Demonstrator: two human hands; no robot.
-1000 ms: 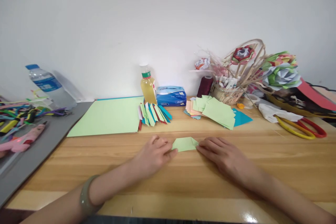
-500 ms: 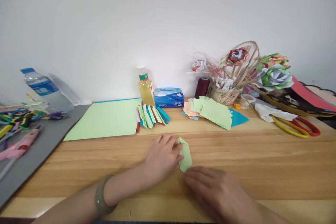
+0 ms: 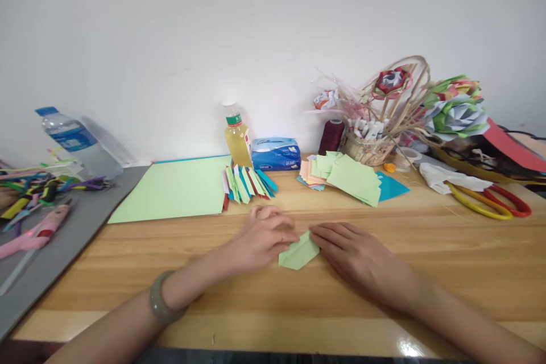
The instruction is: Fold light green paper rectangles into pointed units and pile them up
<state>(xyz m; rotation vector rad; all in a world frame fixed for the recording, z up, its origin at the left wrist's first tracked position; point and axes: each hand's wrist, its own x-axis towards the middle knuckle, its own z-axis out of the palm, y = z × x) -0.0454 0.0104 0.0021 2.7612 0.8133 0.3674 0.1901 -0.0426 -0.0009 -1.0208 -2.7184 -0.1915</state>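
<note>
A small folded piece of light green paper (image 3: 300,255) lies slantwise on the wooden table between my hands. My left hand (image 3: 265,239), a bangle on its wrist, has its fingers bent, and the forefinger and thumb side grip the paper's upper left edge. At the right end, my right hand (image 3: 356,253) keeps its fingers pressed together and pinches the corner; its thumb is hidden. Farther back are a fan of folded coloured paper pieces (image 3: 249,185) and a stack of light green paper squares (image 3: 354,178).
Behind stand a yellow drink bottle (image 3: 238,142), a tissue pack (image 3: 276,154), a thread spool (image 3: 331,136) and a basket (image 3: 369,151) of sticks. Scissors (image 3: 490,202) lie right. A glue gun (image 3: 38,232) and a water bottle (image 3: 77,142) are left, beside large green sheets (image 3: 170,190).
The folded green paper has turned from upright to slantwise. My right hand has moved up and away to its right end, while my left hand has shifted slightly.
</note>
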